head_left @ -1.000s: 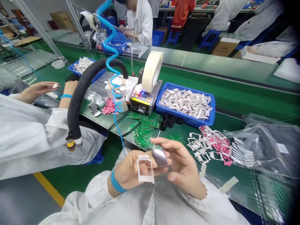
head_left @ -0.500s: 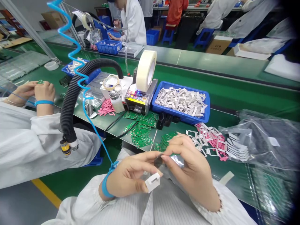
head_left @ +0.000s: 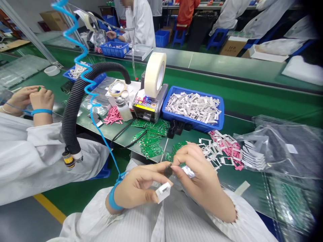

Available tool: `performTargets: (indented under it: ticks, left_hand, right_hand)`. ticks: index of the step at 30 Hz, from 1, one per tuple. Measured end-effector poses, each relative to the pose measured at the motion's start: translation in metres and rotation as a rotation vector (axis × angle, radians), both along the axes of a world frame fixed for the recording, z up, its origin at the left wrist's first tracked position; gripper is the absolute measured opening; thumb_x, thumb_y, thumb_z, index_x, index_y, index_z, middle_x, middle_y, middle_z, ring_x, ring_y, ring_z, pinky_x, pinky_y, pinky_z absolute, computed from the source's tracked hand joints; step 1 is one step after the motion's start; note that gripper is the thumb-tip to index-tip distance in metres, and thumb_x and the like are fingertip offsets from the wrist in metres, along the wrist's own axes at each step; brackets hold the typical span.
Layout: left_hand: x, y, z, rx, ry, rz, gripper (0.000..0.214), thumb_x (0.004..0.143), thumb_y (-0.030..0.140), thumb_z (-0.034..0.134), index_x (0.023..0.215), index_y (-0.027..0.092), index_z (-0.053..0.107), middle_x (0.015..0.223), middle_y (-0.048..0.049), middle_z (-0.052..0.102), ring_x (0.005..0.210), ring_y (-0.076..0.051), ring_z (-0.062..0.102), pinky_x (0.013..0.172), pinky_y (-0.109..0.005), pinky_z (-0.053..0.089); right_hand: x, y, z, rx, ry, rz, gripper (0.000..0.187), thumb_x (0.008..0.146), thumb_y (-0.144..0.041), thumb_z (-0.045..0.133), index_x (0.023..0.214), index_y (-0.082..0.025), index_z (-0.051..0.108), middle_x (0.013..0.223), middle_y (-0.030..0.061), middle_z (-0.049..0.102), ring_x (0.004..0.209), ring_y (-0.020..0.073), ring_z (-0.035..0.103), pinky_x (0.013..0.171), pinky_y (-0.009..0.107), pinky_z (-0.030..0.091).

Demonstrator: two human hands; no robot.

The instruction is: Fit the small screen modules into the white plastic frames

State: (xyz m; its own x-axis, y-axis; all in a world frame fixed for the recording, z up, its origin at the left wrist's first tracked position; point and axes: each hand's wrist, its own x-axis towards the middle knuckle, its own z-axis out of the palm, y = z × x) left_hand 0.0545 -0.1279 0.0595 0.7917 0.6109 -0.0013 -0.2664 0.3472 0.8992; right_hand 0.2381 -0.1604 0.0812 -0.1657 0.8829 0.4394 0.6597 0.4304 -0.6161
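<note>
White rectangular frame (head_left: 163, 192) gripped low in the left hand (head_left: 136, 190), fingertips kept free; crinkled silver foil (head_left: 188, 171) pinched in the right hand (head_left: 203, 171), green circuit boards (head_left: 151, 148) at twelve o'clock.

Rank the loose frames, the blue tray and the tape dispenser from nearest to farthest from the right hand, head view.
1. Loose white and pink frames: just beyond and right of the right hand.
2. Blue tray: straight ahead, past the circuit boards.
3. Tape dispenser: ahead, left of the tray.
</note>
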Motion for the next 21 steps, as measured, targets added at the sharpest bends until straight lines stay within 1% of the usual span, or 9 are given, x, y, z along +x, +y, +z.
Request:
performTargets:
  ticks: [2, 4, 7, 9, 11, 14, 16, 18, 21]
  left_hand:
    - [0.004, 0.000, -0.004, -0.114, -0.015, 0.026, 0.032, 0.070, 0.040, 0.070, 0.094, 0.019, 0.074, 0.120, -0.0144, 0.062, 0.111, -0.030, 0.055, 0.099, -0.042, 0.034]
    - [0.008, 0.000, -0.008, -0.328, -0.076, 0.046, 0.033, 0.069, 0.042, 0.070, 0.091, 0.017, 0.074, 0.120, -0.0139, 0.062, 0.109, -0.029, 0.057, 0.099, -0.044, 0.036]
    - [0.013, 0.002, -0.013, -0.611, -0.188, 0.054, 0.030, 0.068, 0.039, 0.072, 0.089, 0.017, 0.073, 0.121, -0.0109, 0.063, 0.111, -0.027, 0.057, 0.101, -0.044, 0.038]
    - [0.014, 0.003, -0.013, -0.686, -0.232, 0.048, 0.027, 0.068, 0.035, 0.073, 0.088, 0.017, 0.073, 0.122, -0.0098, 0.062, 0.114, -0.026, 0.055, 0.102, -0.043, 0.038]
    - [0.014, 0.003, -0.012, -0.716, -0.252, 0.032, 0.026, 0.068, 0.034, 0.073, 0.088, 0.016, 0.073, 0.123, -0.0098, 0.062, 0.116, -0.027, 0.054, 0.102, -0.044, 0.039]
    - [0.015, 0.003, -0.007, -0.732, -0.249, 0.012, 0.025, 0.068, 0.034, 0.073, 0.086, 0.017, 0.073, 0.123, -0.0103, 0.061, 0.117, -0.029, 0.052, 0.102, -0.046, 0.038]
    - [0.016, 0.002, -0.004, -0.728, -0.238, 0.004, 0.026, 0.066, 0.034, 0.074, 0.085, 0.017, 0.073, 0.123, -0.0108, 0.061, 0.118, -0.031, 0.051, 0.102, -0.048, 0.037]
    - [0.017, 0.000, -0.002, -0.714, -0.230, -0.002, 0.028, 0.065, 0.035, 0.075, 0.086, 0.016, 0.073, 0.124, -0.0114, 0.060, 0.118, -0.032, 0.051, 0.102, -0.049, 0.037]
    - [0.016, -0.001, 0.000, -0.694, -0.237, -0.013, 0.030, 0.066, 0.035, 0.074, 0.088, 0.015, 0.072, 0.125, -0.0115, 0.059, 0.117, -0.030, 0.052, 0.099, -0.046, 0.040]
  right_hand:
    - [-0.001, -0.005, 0.003, -0.028, -0.050, 0.019, 0.012, 0.086, -0.012, 0.046, 0.078, -0.021, 0.047, 0.074, -0.0001, 0.052, 0.074, 0.0154, 0.047, 0.076, 0.037, 0.036]
    - [0.003, -0.015, 0.007, -0.068, -0.035, 0.033, 0.012, 0.086, -0.013, 0.044, 0.077, -0.021, 0.045, 0.074, -0.0001, 0.051, 0.074, 0.0154, 0.046, 0.073, 0.034, 0.037]
    - [0.021, -0.035, 0.003, -0.152, 0.091, -0.065, 0.015, 0.088, -0.016, 0.041, 0.074, -0.022, 0.041, 0.071, -0.0008, 0.048, 0.068, 0.0143, 0.048, 0.063, 0.029, 0.038]
    - [0.041, -0.046, -0.016, -0.251, 0.064, -0.180, 0.018, 0.089, -0.020, 0.042, 0.071, -0.022, 0.042, 0.067, -0.0012, 0.048, 0.063, 0.0139, 0.049, 0.058, 0.027, 0.038]
    - [0.062, -0.053, -0.049, -0.358, -0.118, -0.290, 0.020, 0.087, -0.026, 0.044, 0.068, -0.021, 0.048, 0.064, -0.0007, 0.051, 0.059, 0.0144, 0.050, 0.056, 0.028, 0.037]
    - [0.083, -0.058, -0.098, -0.401, -0.383, -0.498, 0.024, 0.084, -0.028, 0.043, 0.064, -0.019, 0.054, 0.063, 0.0026, 0.055, 0.060, 0.0179, 0.053, 0.056, 0.030, 0.032]
    - [0.086, -0.057, -0.110, -0.391, -0.436, -0.564, 0.023, 0.083, -0.028, 0.044, 0.067, -0.018, 0.057, 0.065, 0.0044, 0.057, 0.064, 0.0203, 0.054, 0.058, 0.032, 0.031]
    - [0.080, -0.054, -0.101, -0.352, -0.407, -0.552, 0.021, 0.084, -0.029, 0.046, 0.071, -0.019, 0.058, 0.067, 0.0036, 0.056, 0.066, 0.0200, 0.054, 0.060, 0.033, 0.032]
    - [0.061, -0.046, -0.061, -0.207, -0.179, -0.418, 0.010, 0.084, -0.029, 0.052, 0.083, -0.021, 0.057, 0.075, 0.0027, 0.057, 0.071, 0.0181, 0.055, 0.065, 0.033, 0.040]
